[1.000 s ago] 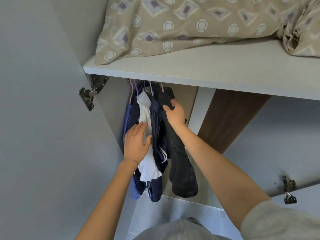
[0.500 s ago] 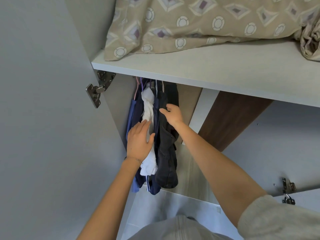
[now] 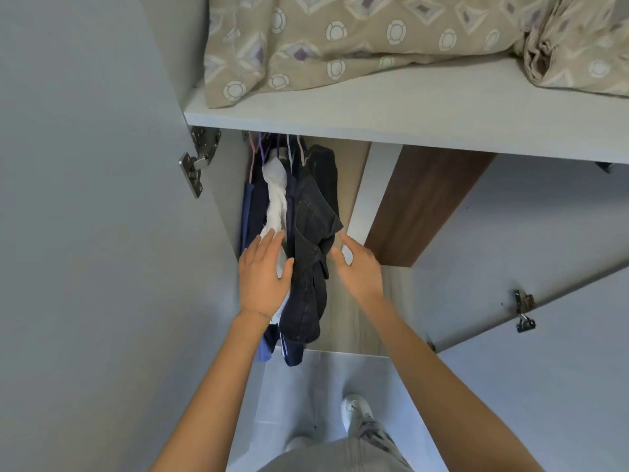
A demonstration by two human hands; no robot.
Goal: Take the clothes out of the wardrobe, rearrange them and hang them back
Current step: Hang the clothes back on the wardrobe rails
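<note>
**A:** Where do we find the clothes?

**B:** We see them hanging in a tight bunch on thin pastel hangers (image 3: 253,155) under the pale grey wardrobe shelf (image 3: 374,114), at the left end of the compartment. A blue garment (image 3: 263,352) is farthest left, and beside it is a navy garment with white stripes (image 3: 291,356). A crumpled white garment (image 3: 275,195) comes next, and a dark denim garment (image 3: 315,233) is on the right.

**A:** And the left hand (image 3: 263,274)?

**B:** We see it laid flat on the front of the bunch, over the lower white cloth, with the thumb at the denim's edge. Its grip is spread, the fingers are straight, and it holds nothing. A thin bracelet (image 3: 260,314) circles that wrist.

**A:** The right hand (image 3: 360,267)?

**B:** It is just beside the denim's right edge, its grip spread and the fingers loosely apart. It is blurred, so we cannot tell whether the fingertips touch the cloth.

**A:** What else do we see?

**B:** Beige patterned bedding (image 3: 340,35) lies on the shelf. A metal hinge (image 3: 199,161) joins the open grey door (image 3: 85,233) to the wardrobe's left side. Below, we see a white shoe (image 3: 355,413) on the floor.
</note>
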